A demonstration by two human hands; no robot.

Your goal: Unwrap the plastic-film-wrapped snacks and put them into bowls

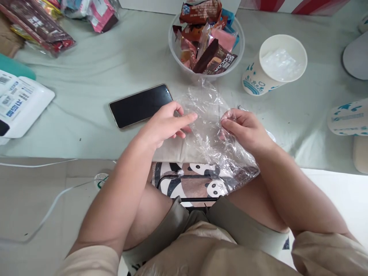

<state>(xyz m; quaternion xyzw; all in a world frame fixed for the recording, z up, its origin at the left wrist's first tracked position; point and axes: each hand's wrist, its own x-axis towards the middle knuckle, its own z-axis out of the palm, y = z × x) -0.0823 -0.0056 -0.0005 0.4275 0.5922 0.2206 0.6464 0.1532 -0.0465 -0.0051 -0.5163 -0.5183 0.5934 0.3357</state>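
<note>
A crinkled clear plastic bag (207, 126) spreads between my hands and hangs over the table's front edge. My right hand (243, 128) pinches its right side between thumb and fingers. On the bag's left side is my left hand (172, 123), its fingers apart and partly behind the plastic, with no grip on it visible. A dark-screened phone (139, 105) lies beside my left hand. Beyond the bag stands a clear round bowl (172, 48) of wrapped snacks (214, 57). The paper cup (255, 78) to its right holds clear plastic (281, 63).
Packaged snacks (37, 27) lie at the back left, above a white device with labels (31, 103). More cups (349, 117) stand at the right edge. A panda-patterned item (186, 184) rests on my lap. A white cable (54, 203) runs below the table at left.
</note>
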